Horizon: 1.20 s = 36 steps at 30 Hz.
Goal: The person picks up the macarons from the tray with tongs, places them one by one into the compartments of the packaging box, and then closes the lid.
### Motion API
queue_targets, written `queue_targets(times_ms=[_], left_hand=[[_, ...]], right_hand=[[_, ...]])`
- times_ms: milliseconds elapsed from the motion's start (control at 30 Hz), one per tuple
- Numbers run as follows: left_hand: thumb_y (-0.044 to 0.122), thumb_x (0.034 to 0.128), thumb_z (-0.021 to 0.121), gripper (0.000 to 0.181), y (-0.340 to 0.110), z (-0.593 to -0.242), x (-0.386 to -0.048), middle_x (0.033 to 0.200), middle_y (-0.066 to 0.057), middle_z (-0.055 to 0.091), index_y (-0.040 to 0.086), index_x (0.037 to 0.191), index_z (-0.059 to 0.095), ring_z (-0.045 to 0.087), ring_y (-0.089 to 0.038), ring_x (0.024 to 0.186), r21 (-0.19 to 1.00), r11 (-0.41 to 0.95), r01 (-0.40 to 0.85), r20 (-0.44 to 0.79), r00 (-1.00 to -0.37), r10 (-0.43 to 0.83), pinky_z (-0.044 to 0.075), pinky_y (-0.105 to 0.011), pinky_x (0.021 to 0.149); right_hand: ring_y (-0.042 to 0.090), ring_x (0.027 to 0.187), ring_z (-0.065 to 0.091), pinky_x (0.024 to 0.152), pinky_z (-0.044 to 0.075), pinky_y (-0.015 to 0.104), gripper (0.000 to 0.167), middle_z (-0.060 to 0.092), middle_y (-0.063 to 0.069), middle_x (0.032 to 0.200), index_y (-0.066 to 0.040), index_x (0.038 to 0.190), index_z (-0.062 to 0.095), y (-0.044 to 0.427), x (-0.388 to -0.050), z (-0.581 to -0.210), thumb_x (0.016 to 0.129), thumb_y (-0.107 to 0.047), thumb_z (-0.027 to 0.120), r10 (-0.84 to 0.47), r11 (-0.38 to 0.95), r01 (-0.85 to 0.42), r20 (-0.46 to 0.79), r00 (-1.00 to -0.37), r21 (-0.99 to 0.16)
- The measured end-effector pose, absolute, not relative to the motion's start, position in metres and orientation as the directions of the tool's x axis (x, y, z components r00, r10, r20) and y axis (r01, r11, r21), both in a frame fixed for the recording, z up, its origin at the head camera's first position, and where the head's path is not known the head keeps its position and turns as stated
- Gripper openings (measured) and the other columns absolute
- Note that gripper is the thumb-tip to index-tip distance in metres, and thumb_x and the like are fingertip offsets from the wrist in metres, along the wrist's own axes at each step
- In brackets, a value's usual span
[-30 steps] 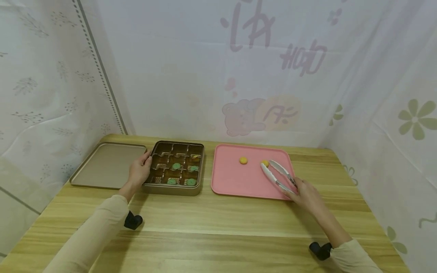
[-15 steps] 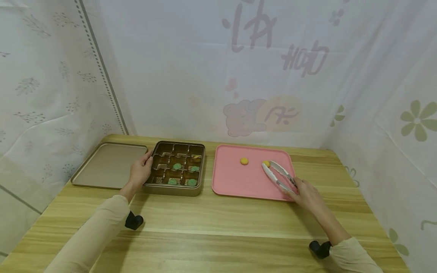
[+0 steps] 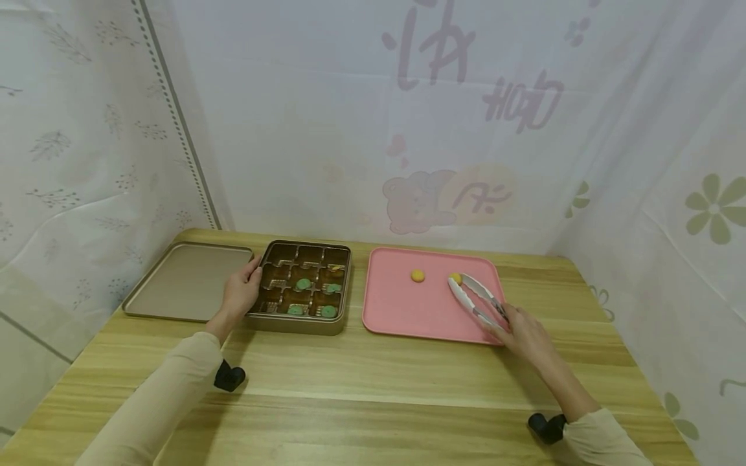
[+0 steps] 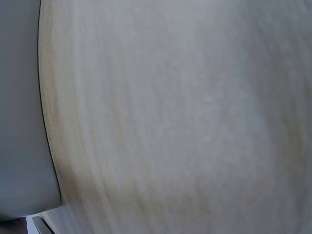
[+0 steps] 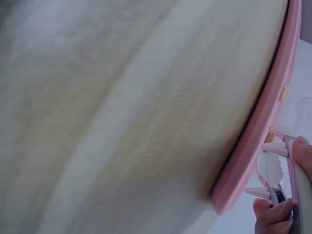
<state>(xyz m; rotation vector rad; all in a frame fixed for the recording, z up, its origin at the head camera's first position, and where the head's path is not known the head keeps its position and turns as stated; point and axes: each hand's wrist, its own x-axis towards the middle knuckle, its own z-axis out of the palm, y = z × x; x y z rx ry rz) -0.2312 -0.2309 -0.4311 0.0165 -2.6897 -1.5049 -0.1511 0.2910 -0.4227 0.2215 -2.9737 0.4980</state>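
Head: my right fingers gripping tongs, tips flanking yellow piece in pink tray's right half; left fingers holding box left of tray. Left wrist: mostly counter showing. Right wrist: tongs standing spread; uneven squeezing could be flicking piece away.

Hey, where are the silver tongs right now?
In the head view, the silver tongs are right of centre, held in the right hand over the pink tray, with their tips at the rightmost yellow disc.
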Motion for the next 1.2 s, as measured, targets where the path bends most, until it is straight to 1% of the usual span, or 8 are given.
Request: queue_targets(times_ms=[300,400,467,700,800,833,933,1200], left_hand=[[0.021,0.1048,0.028,0.048,-0.230,-0.430,-0.230,0.151,-0.023,0.022,0.002,0.149,0.022,0.032,-0.040,0.134,0.853,0.522,0.022,0.045,-0.999,-0.031,0.037,-0.045,0.096],[0.022,0.1048,0.028,0.049,-0.231,-0.429,-0.230,0.151,-0.023,0.022,0.003,0.149,0.022,0.054,-0.039,0.103,0.849,0.528,0.020,0.041,-0.999,-0.029,0.039,-0.044,0.094],[0.023,0.1048,0.028,0.049,-0.231,-0.428,-0.230,0.151,-0.023,0.023,0.003,0.149,0.022,0.053,-0.035,0.088,0.847,0.532,0.019,0.041,-0.999,-0.030,0.039,-0.044,0.094],[0.020,0.1046,0.030,0.048,-0.229,-0.428,-0.230,0.150,-0.023,0.026,0.004,0.149,0.024,0.053,-0.036,0.077,0.836,0.549,0.021,0.048,-0.998,-0.035,0.044,-0.042,0.083],[0.019,0.1045,0.030,0.047,-0.229,-0.428,-0.230,0.150,-0.023,0.026,0.003,0.149,0.024,0.057,-0.037,0.086,0.837,0.546,0.027,0.052,-0.998,-0.031,0.040,-0.040,0.079],[0.018,0.1045,0.030,0.047,-0.229,-0.428,-0.230,0.150,-0.023,0.025,0.003,0.149,0.024,0.055,-0.039,0.106,0.841,0.540,0.029,0.053,-0.998,-0.029,0.040,-0.041,0.085],[0.017,0.1045,0.030,0.047,-0.230,-0.428,-0.230,0.151,-0.023,0.023,0.002,0.149,0.023,0.026,-0.040,0.137,0.852,0.523,0.034,0.054,-0.998,-0.024,0.036,-0.047,0.098],[0.017,0.1042,0.031,0.047,-0.230,-0.429,-0.231,0.150,-0.023,0.024,0.002,0.148,0.025,0.025,-0.041,0.137,0.849,0.528,0.024,0.052,-0.998,-0.039,0.032,-0.051,0.106]], right_hand=[[0.017,0.059,0.043,0.050,0.034,0.029,0.036,0.048,0.007,0.070,0.001,0.096,0.053,0.273,-0.161,-0.409,0.085,-0.029,0.071,-0.176,0.917,-0.222,0.162,-0.971,-0.333],[0.017,0.060,0.044,0.050,0.036,0.028,0.038,0.051,0.009,0.071,0.002,0.100,0.055,0.260,-0.167,-0.405,0.083,-0.027,0.073,-0.207,0.907,-0.260,0.188,-0.960,-0.332],[0.017,0.060,0.045,0.050,0.037,0.028,0.039,0.053,0.010,0.072,0.003,0.101,0.057,0.250,-0.171,-0.403,0.081,-0.026,0.075,-0.234,0.896,-0.298,0.220,-0.947,-0.328],[0.017,0.063,0.046,0.052,0.039,0.028,0.047,0.056,0.011,0.076,0.002,0.110,0.058,0.211,-0.177,-0.395,0.081,-0.030,0.075,-0.276,0.879,-0.345,0.238,-0.931,-0.330],[0.016,0.063,0.045,0.052,0.038,0.027,0.047,0.055,0.011,0.076,-0.001,0.114,0.058,0.194,-0.181,-0.391,0.082,-0.031,0.074,-0.285,0.866,-0.349,0.222,-0.933,-0.357],[0.016,0.063,0.045,0.052,0.038,0.027,0.046,0.055,0.011,0.076,-0.003,0.115,0.059,0.188,-0.182,-0.390,0.081,-0.031,0.074,-0.293,0.860,-0.360,0.227,-0.929,-0.362],[0.015,0.062,0.044,0.052,0.038,0.027,0.044,0.055,0.008,0.074,-0.005,0.113,0.060,0.170,-0.187,-0.387,0.081,-0.031,0.075,-0.327,0.848,-0.404,0.261,-0.908,-0.343],[0.017,0.063,0.048,0.053,0.041,0.030,0.048,0.055,0.004,0.075,0.000,0.108,0.060,0.124,-0.200,-0.380,0.081,-0.037,0.073,-0.373,0.849,-0.443,0.265,-0.889,-0.289]])
